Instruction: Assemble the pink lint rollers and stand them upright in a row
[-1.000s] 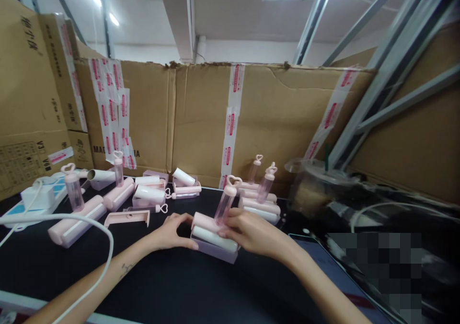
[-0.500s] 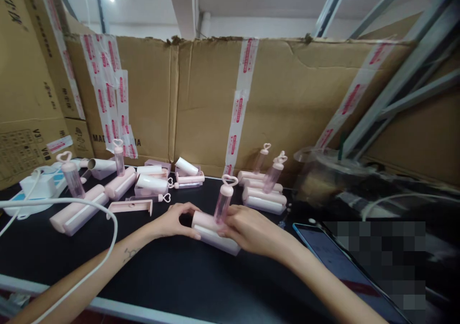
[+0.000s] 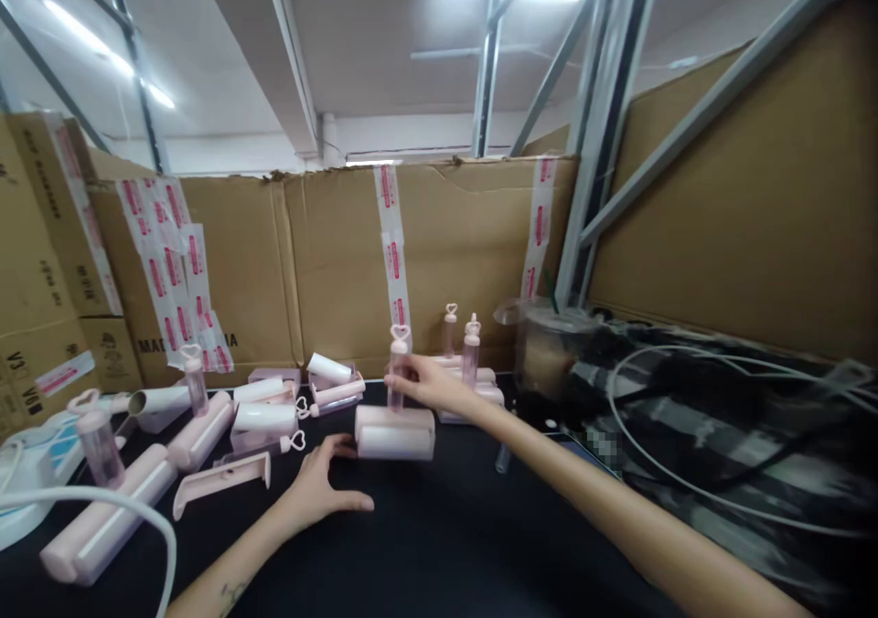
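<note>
A pink lint roller (image 3: 396,442) with a white roll and a clear pink handle topped by a heart-shaped loop is in the middle of the black table (image 3: 445,545). My right hand (image 3: 433,386) has its fingers closed round the upright handle, under the heart. Beside the roller's left end is my left hand (image 3: 316,485), thumb and fingers spread wide; its fingertips are close to the roller, and I cannot tell whether they touch. Just behind my right wrist stand several similar lint rollers (image 3: 470,371).
At left lie more lint rollers (image 3: 110,513), a pink frame part (image 3: 223,483) and white paper rolls (image 3: 267,417). A white cable (image 3: 161,531) crosses the lower left. At right are a plastic cup (image 3: 549,348) and tangled cables (image 3: 617,385). A cardboard wall (image 3: 336,252) closes off the back.
My right hand has moved farther back and now holds the lint roller by its handle, the roller turned more level. My left hand has opened away from its end. The view has tilted up and right.
</note>
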### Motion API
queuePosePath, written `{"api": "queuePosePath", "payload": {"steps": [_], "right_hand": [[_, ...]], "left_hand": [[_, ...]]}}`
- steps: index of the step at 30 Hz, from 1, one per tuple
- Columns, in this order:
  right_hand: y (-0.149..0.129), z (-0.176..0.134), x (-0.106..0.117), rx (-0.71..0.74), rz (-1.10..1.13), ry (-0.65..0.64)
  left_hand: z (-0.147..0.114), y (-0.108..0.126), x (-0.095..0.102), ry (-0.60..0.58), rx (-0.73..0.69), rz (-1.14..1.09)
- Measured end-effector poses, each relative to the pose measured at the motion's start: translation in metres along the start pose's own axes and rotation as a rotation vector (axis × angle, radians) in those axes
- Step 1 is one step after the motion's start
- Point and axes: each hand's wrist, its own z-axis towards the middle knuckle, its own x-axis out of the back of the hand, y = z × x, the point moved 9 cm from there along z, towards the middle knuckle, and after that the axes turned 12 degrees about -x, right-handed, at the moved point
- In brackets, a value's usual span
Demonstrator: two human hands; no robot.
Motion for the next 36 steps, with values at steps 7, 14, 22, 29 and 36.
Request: {"api": "queuePosePath", "payload": {"steps": [7, 14, 22, 29, 36], "right_hand": [[0.063, 0.077, 0.015, -0.218, -0.098, 0.120], [0.069, 0.067, 0.004, -0.289, -0.185, 0.238], [-0.057, 0.015, -0.066, 0.251, -0.256, 0.026], [-0.072, 0.059, -0.112, 0.248, -0.372, -0.022], [-0.020, 0.061, -0.125, 0.220, -0.466, -0.030]], "left_hand": [[-0.001, 0.004, 0.001, -0.048, 0.034, 0.126], [0.000, 0.005, 0.001, -0.040, 0.003, 0.173], [-0.006, 0.033, -0.003, -0.029, -0.117, 0.263], [-0.011, 0.059, -0.016, -0.132, -0.294, 0.433], [-0.010, 0.058, -0.014, -0.138, -0.324, 0.458]]}}
